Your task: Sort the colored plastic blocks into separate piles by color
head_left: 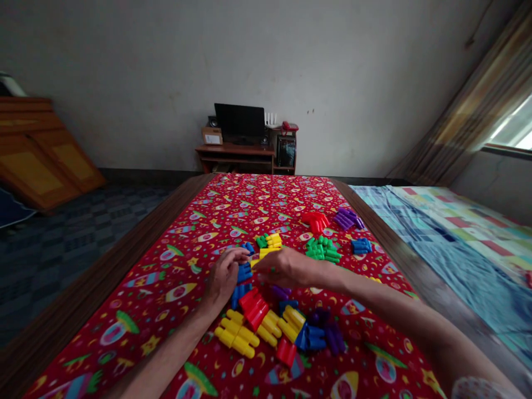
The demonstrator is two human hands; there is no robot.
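Nearest, the left forearm (166, 346) and right forearm (399, 310) reach over a red printed tablecloth (158, 316). The left hand (223, 276) curls beside glossy, tube-ridged blue blocks (244, 272); the right hand (286, 267) has its fingers bent by yellow blocks (270, 252). I cannot tell whether either grips. Nearer lies a tilted red block (254, 308); to the right, clustered green blocks (323, 249).

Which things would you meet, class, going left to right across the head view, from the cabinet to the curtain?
Wooden cabinet → left hand → right hand → green block pile → rightmost blue blocks → curtain.
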